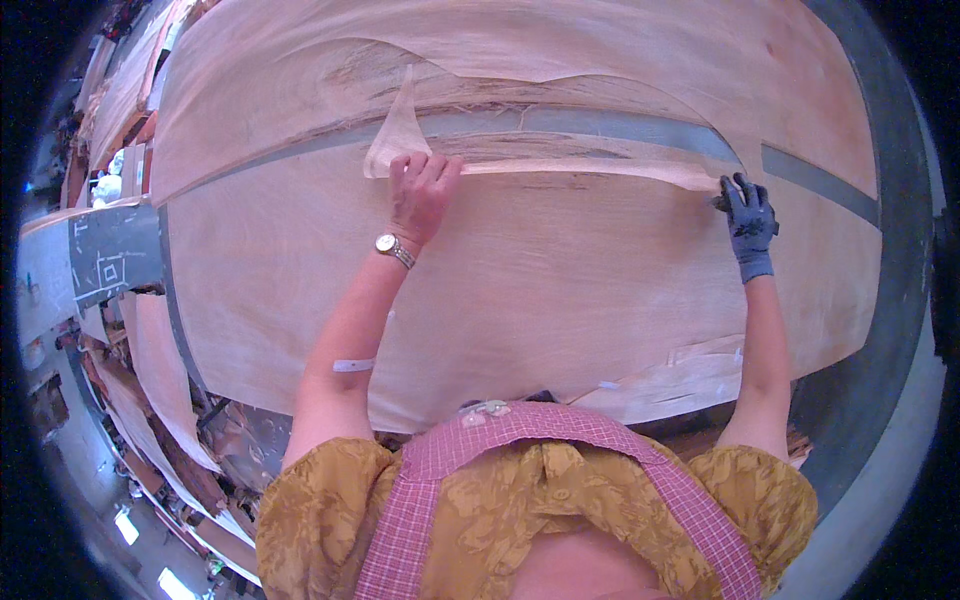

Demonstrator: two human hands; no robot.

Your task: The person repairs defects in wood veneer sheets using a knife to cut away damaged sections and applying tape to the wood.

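- The left forearm (350,322) slanted forward and rightward.
- The left hand (425,195), bare, was closed, fingers (430,166) curled.
- The right forearm (766,340) reached almost straight forward.
- The right hand (750,220), gloved, had bent fingers.

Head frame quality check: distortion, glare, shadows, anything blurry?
Head view: strong fisheye bend, the wood sheet's edges bowing toward a black rim; head view: small blown-out patches at lower left; head view: soft shadow by the gloved right hand; head view: bare left hand reads clearly, far-left clutter dim and hard to make out.
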